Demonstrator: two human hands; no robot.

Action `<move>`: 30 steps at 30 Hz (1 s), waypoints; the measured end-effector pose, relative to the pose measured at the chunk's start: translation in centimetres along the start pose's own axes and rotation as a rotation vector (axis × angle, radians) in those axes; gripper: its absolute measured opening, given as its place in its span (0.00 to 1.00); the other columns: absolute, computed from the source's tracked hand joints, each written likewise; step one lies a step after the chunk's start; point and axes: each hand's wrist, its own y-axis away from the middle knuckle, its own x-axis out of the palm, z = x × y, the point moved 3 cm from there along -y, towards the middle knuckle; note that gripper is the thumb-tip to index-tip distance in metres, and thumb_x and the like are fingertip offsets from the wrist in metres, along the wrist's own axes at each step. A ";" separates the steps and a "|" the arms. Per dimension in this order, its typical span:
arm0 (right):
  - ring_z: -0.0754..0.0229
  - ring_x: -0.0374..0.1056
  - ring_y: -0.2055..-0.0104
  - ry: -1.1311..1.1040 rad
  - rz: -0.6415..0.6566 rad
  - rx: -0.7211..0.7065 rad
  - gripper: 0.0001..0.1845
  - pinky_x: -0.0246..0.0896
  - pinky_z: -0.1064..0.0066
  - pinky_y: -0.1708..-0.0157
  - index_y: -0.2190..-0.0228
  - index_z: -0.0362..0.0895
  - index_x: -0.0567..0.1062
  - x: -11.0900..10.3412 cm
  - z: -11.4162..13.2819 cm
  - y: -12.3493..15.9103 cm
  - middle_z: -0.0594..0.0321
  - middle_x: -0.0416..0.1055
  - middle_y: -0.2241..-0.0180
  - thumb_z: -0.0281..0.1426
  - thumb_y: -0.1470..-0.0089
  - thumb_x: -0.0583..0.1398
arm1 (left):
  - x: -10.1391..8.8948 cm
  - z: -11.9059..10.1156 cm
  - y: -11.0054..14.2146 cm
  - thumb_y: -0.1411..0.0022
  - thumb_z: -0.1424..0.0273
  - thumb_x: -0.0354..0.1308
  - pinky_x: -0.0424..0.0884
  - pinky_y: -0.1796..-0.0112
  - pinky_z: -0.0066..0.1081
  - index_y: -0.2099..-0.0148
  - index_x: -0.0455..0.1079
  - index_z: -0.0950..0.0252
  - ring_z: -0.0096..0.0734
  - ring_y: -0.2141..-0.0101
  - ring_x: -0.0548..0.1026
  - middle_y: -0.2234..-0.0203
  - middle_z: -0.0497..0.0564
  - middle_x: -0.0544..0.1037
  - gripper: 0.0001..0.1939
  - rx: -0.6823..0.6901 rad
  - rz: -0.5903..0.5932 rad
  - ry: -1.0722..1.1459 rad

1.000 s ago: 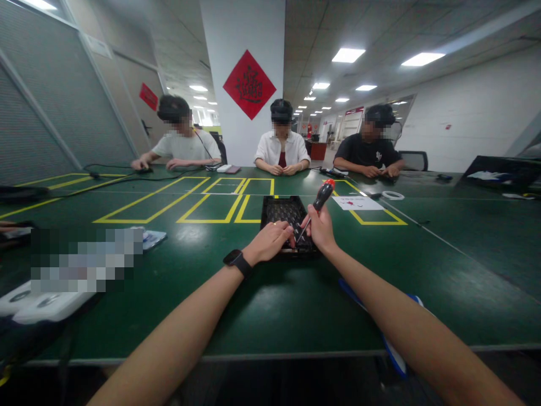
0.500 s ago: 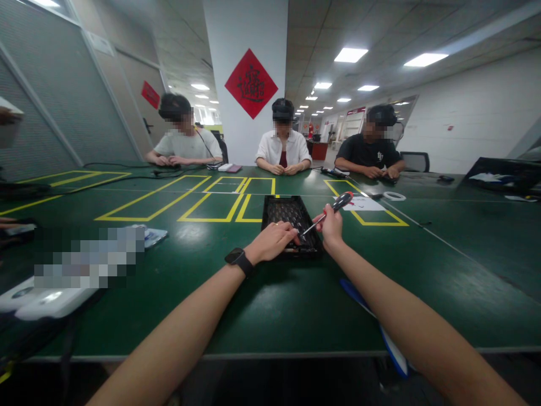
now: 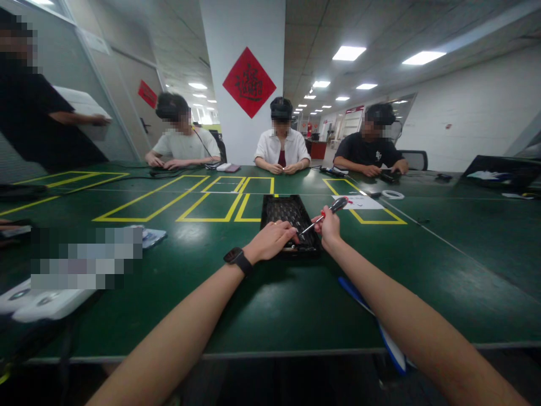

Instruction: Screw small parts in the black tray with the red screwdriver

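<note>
A shallow, open black case (image 3: pixel 282 211) with a textured inside lies on the green table. My left hand (image 3: pixel 274 238) rests over its near part, fingers together and bent down into it; whatever the fingertips pinch or press is too small to make out. In my right hand (image 3: pixel 329 230), at the case's right side, is a screwdriver (image 3: pixel 338 204) with a black and red handle. Its metal shaft slants down to the left, and the tip ends close beside my left fingertips. A small bright piece shows in the case below those fingers.
The green table (image 3: pixel 169 304) bears yellow tape outlines. A long blue and white object (image 3: pixel 391 341) lies by my right forearm at the near edge. White paper (image 3: pixel 363 203) and a white ring (image 3: pixel 393 194) lie beyond my right hand. Several people are across the table.
The screwdriver's handle has dipped slightly, its tip staying by my left fingers. My left hand is nearly unmoved. At the far left, a person carrying something white has come into view.
</note>
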 end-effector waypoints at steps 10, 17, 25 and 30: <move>0.68 0.61 0.87 -0.112 -0.016 0.202 0.16 0.56 0.77 0.86 0.75 0.46 0.55 -0.3 -1.4 -0.7 0.69 0.69 0.83 0.43 0.43 0.46 | 0.6 1.5 -0.1 0.33 0.62 0.32 0.61 0.56 0.32 0.57 0.69 0.62 0.31 0.60 0.67 0.62 0.51 0.71 0.24 -0.060 -0.114 -0.116; 0.67 0.65 0.84 -0.208 0.086 0.162 0.17 0.59 0.76 0.83 0.73 0.45 0.58 0.7 -1.5 -0.1 0.65 0.71 0.81 0.46 0.45 0.49 | 0.3 3.2 0.2 0.33 0.61 0.32 0.62 0.56 0.31 0.57 0.70 0.63 0.30 0.60 0.68 0.64 0.51 0.72 0.25 -0.161 -0.170 -0.012; 0.71 0.57 0.88 0.076 0.275 -0.377 0.18 0.52 0.80 0.86 0.65 0.46 0.60 2.6 2.2 3.4 0.72 0.67 0.83 0.47 0.48 0.52 | -0.3 1.4 0.2 0.44 0.57 0.54 0.63 0.64 0.29 0.63 0.72 0.63 0.29 0.68 0.70 0.70 0.49 0.75 0.15 -0.098 -0.232 0.044; 0.73 0.53 0.88 0.121 0.368 -0.427 0.17 0.50 0.81 0.85 0.61 0.46 0.60 3.6 3.1 5.6 0.72 0.66 0.82 0.46 0.46 0.51 | 0.8 1.3 0.1 0.47 0.59 0.57 0.63 0.71 0.25 0.67 0.73 0.67 0.27 0.74 0.70 0.76 0.49 0.75 0.15 -0.164 -0.213 0.215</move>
